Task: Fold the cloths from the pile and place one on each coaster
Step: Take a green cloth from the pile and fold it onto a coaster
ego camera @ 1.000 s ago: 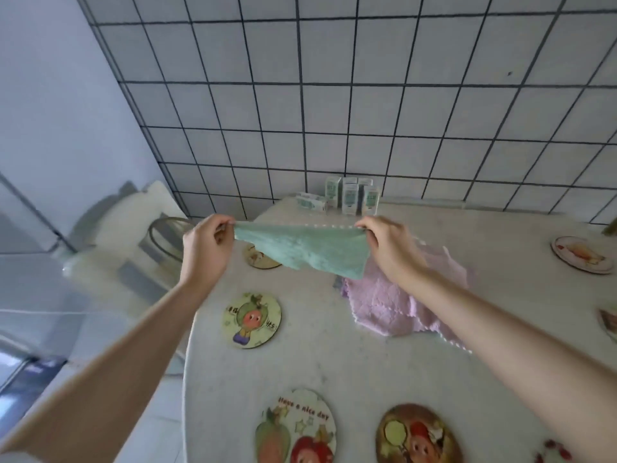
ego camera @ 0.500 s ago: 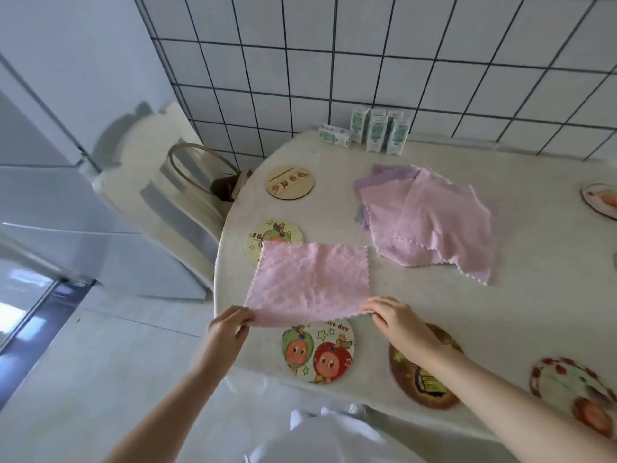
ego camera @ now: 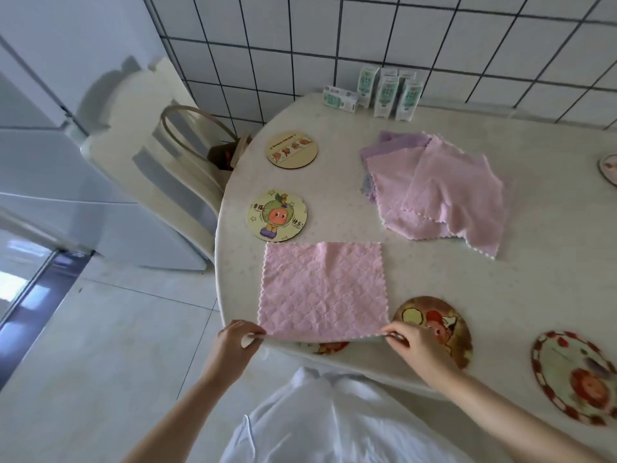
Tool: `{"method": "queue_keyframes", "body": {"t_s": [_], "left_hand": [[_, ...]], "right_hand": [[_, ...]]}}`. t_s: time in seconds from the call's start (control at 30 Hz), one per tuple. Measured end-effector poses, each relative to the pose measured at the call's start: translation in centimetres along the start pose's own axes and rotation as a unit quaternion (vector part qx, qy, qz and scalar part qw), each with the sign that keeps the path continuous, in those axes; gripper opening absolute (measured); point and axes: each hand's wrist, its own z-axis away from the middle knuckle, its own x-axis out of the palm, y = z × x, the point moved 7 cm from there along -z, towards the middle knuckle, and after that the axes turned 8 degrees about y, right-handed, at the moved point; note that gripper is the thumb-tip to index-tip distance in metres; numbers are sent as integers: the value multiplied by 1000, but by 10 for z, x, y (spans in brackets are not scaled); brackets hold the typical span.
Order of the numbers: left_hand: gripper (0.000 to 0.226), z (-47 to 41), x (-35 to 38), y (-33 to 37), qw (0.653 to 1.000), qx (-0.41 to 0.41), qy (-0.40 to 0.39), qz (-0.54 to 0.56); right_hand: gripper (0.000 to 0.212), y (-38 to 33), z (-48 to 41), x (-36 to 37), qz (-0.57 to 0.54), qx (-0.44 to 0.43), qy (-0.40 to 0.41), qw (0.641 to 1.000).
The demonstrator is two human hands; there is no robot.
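Note:
A pink quilted cloth (ego camera: 322, 290) lies spread flat on the white table (ego camera: 500, 289), reaching its near edge. My left hand (ego camera: 235, 345) pinches its near left corner and my right hand (ego camera: 412, 345) pinches its near right corner. The pile of pink and lilac cloths (ego camera: 437, 192) sits further back. Round picture coasters lie around: one at the far left (ego camera: 291, 149), one with a green-hatted figure (ego camera: 276, 216), one mostly hidden under the cloth's near edge (ego camera: 325, 347), a brown one (ego camera: 434, 322) beside my right hand, and a red-rimmed one (ego camera: 577, 379) at the right.
Several small green-and-white cartons (ego camera: 387, 91) stand at the table's back by the tiled wall. A cream chair with a bag (ego camera: 187, 155) stands left of the table. Part of another coaster (ego camera: 609, 168) shows at the right edge. Tiled floor lies at the left.
One second ago I held a cloth stretched in the air. It now lies flat on the table, pulled nearer to the front edge, uncovering the green-hatted coaster; both hands still hold its corners.

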Motion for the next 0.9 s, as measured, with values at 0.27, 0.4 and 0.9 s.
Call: {"method": "queue_keyframes", "body": {"t_s": [0.27, 0.4, 0.9], "left_hand": [[18, -71, 9, -8, 939, -266, 29, 217], [15, -105, 22, -22, 911, -338, 39, 232], [11, -167, 50, -25, 926, -347, 31, 144]], "right_hand": [[3, 20, -74, -24, -178, 177, 118, 961], [12, 30, -117, -21, -227, 239, 129, 935], [12, 81, -180, -2, -188, 338, 112, 915]]}}
